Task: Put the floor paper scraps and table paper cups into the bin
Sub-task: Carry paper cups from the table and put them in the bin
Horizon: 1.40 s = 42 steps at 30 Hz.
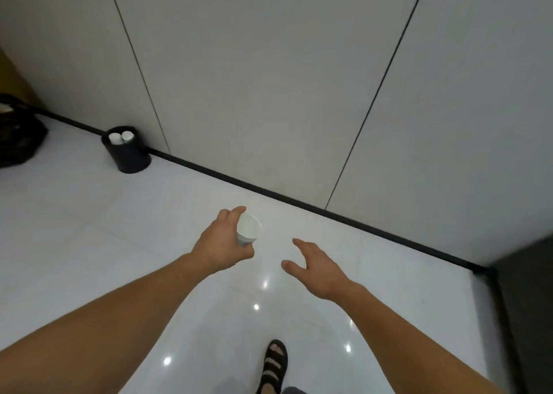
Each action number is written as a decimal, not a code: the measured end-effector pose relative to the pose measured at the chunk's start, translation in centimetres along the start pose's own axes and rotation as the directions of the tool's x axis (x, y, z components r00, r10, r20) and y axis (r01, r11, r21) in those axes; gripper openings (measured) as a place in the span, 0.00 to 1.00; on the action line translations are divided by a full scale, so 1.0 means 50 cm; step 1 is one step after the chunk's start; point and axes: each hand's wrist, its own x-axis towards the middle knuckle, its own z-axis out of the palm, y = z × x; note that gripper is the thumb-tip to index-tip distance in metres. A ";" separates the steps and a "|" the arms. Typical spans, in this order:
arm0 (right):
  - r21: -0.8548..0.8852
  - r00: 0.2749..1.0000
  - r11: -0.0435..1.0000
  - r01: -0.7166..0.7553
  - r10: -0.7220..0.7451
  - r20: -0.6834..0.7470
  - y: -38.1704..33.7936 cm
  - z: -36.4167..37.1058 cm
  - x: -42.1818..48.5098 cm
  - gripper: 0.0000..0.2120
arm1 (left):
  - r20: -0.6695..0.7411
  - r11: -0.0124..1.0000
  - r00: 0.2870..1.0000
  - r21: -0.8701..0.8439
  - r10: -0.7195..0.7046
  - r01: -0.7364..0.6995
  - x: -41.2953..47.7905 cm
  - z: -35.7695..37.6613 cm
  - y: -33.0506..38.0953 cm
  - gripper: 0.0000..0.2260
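Currently: the left hand grasps a white paper cup, fingers and thumb curled round its wall, mouth tilted toward the camera, held above the glossy white floor. The cup wall is mostly covered by the fingers; a bluish patch near the base is too blurred to read. Just beside it, the right hand is released, fingers spread, holding nothing. The black bin stands on the floor at far left against the black skirting, well apart from both hands. Inside it show two white cups, mouths up. A black bag sits left of the bin. One sandalled foot is at bottom centre, and a grey panelled wall stands behind.
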 end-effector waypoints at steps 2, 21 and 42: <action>-0.054 0.997 0.997 0.056 -0.054 0.048 -0.056 -0.019 0.084 0.36 | -0.030 0.997 0.997 0.030 -0.069 0.070 0.035 -0.051 -0.042 0.39; -0.317 0.913 0.878 0.358 -0.259 0.315 -0.609 0.059 0.720 0.37 | -0.289 0.908 0.861 -0.130 -0.418 0.397 0.359 -0.446 -0.531 0.37; -0.272 0.804 0.794 0.543 -0.400 0.440 -1.149 0.132 1.462 0.36 | -0.367 0.829 0.757 -0.076 -0.540 0.555 0.892 -0.879 -0.974 0.39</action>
